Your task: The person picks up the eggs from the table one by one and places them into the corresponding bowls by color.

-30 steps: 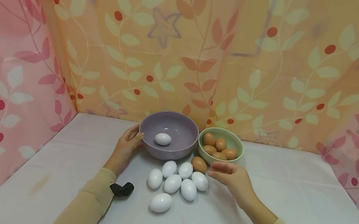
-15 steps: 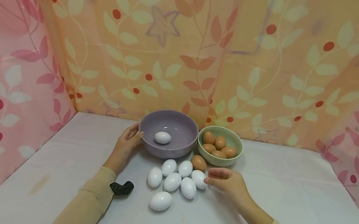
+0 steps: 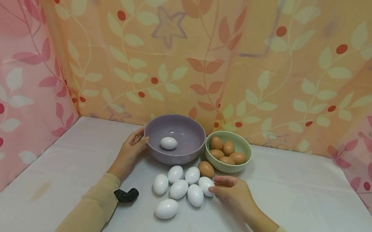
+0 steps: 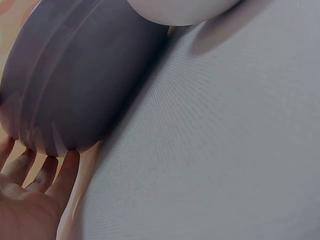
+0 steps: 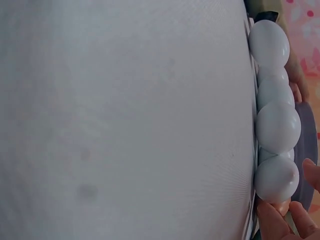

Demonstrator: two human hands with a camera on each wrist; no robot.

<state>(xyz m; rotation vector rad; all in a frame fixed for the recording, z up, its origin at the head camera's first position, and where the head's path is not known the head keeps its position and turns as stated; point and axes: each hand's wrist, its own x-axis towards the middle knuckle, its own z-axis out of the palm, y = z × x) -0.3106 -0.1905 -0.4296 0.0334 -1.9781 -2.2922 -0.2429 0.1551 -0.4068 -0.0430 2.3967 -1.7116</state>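
My left hand (image 3: 130, 150) rests against the left side of a purple bowl (image 3: 188, 133), its fingertips (image 4: 72, 157) on the outer wall. Inside that bowl lies one white egg (image 3: 168, 143). At the right end of a cluster of white eggs (image 3: 178, 190), my right hand (image 3: 235, 192) has reached one white egg (image 3: 206, 186). Its thumb overlaps that egg's right end in the head view. In the right wrist view, the fingers (image 5: 270, 222) are beside the nearest egg (image 5: 276, 178) and the thumb stands apart. A brown egg (image 3: 206, 169) sits just behind the cluster.
A small green bowl (image 3: 247, 160) holding several brown eggs stands right beside the purple one. A single white egg (image 3: 166, 209) lies nearer the front of the white tabletop (image 3: 305, 203). Patterned cloth (image 3: 197, 51) hangs close behind the bowls.
My right hand has come down and left, from beside the brown egg to the rightmost white egg of the cluster. The left hand and both bowls have kept their places.
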